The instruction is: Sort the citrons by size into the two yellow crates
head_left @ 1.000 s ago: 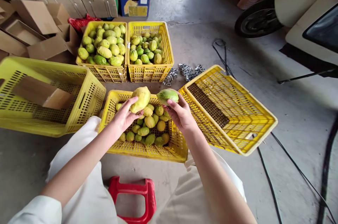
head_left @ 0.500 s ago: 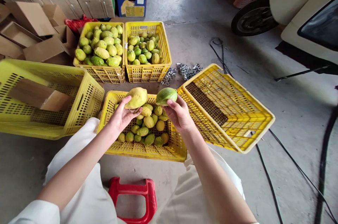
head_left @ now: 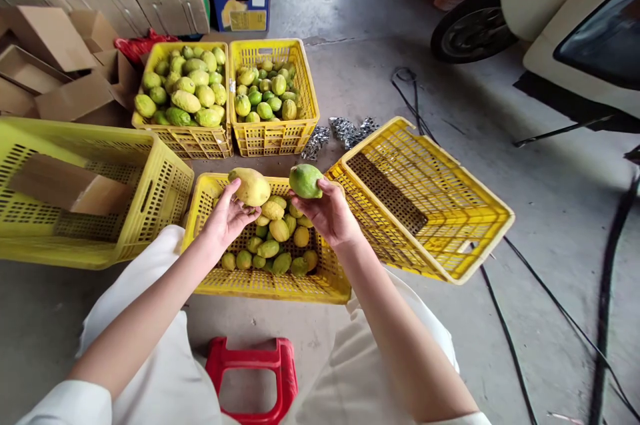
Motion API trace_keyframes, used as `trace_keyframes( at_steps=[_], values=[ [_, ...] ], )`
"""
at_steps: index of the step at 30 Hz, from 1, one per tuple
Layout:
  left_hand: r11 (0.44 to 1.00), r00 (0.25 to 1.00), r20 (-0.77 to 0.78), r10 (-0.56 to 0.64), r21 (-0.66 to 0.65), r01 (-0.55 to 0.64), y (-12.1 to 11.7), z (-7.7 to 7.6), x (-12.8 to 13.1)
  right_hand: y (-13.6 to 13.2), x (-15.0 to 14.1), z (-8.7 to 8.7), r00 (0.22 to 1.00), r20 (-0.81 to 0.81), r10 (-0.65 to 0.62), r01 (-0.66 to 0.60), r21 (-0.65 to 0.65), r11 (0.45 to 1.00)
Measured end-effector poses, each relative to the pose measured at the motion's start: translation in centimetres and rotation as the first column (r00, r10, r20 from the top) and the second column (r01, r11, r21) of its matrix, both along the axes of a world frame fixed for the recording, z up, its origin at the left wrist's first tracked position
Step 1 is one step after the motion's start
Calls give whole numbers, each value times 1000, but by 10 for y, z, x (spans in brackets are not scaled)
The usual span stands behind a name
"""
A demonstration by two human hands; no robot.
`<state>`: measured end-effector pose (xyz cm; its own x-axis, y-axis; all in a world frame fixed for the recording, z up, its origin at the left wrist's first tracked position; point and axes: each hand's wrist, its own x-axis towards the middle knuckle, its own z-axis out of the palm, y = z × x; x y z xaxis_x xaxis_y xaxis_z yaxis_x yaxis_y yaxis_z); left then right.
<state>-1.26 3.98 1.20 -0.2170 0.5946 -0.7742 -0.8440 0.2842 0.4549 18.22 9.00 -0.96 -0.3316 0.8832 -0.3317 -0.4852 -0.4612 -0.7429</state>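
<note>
My left hand (head_left: 229,216) grips a yellow lemon-shaped fruit (head_left: 251,187), thumb on its near side and fingers beneath. To its right, my right hand (head_left: 331,213) is closed around a green lemon-shaped fruit (head_left: 306,181). The two fruits are apart, held side by side over a yellow plastic crate (head_left: 280,293) between my legs. Several smaller yellow and green fruits (head_left: 279,230) lie on that crate's bottom, partly hidden behind my hands.
Two fruit-filled crates (head_left: 183,143) (head_left: 274,139) stand beyond. A tilted yellow crate (head_left: 450,211) is at right; a larger crate (head_left: 173,185) with cardboard (head_left: 70,181) is at left. A red stool (head_left: 251,359), black cables (head_left: 505,331) and a parked vehicle (head_left: 540,18) are around me.
The green fruit has turned in my right hand, now showing its rounded end more. The yellow fruit is tilted differently in my left hand. The view has shifted slightly.
</note>
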Motion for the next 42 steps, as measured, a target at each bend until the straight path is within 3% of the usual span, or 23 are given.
trace_keyframes(
  at_steps=[7, 11, 20, 28, 38, 42],
  values=[
    [998, 999, 7, -54, -14, 54, -1, 5, 2, 3, 0, -1, 992, 9, -123, 122, 40, 992],
    [999, 999, 22, -38, -35, 39, -4, 4, 1, 3, -1, -4, 988, 1, -156, 156, -3, 988],
    [996, 996, 15, -91, 2, 91, -6, 3, 8, 3, 1, 1, 996, -58, 61, -67, -121, 990],
    [988, 988, -11, -154, -26, 154, -8, -2, 6, 5, 5, -3, 983, 169, 71, -64, -46, 997],
    [972, 971, -27, -236, -3, 236, -9, 4, 4, 8, 12, 9, 980, 135, 147, -151, 20, 988],
    [972, 971, -85, -223, 53, 228, -9, 2, 2, 8, 13, 8, 983, 159, 89, -97, 41, 994]
  ],
)
